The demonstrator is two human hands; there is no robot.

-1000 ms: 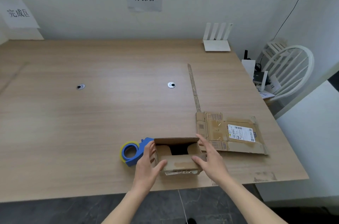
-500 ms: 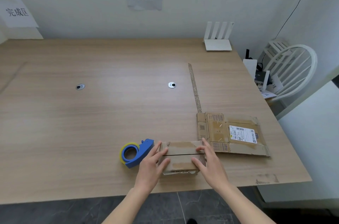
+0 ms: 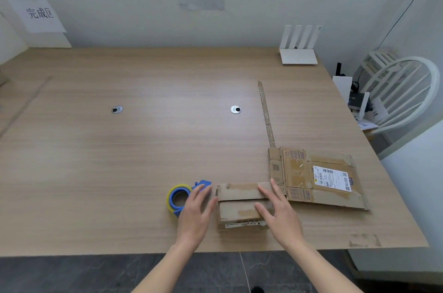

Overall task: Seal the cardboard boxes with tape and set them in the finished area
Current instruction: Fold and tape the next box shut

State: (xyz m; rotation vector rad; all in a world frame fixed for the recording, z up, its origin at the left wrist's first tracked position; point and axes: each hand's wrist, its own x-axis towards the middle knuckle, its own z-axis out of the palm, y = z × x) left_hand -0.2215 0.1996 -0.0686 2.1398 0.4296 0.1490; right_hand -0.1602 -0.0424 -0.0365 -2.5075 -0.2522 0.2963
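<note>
Small cardboard box: near front edge of wooden table, flaps folded shut, seam untaped. Right hand: fingers straight, pressing flat on the box's right side. Left hand: fingers extended and relaxed, gripping nothing, between box and tape dispenser. Dispenser: blue, yellow-rimmed roll, just left of box. Flattened cardboard box: right of small box, shipping label upward. Sign 完成区: far-left wall.
</note>
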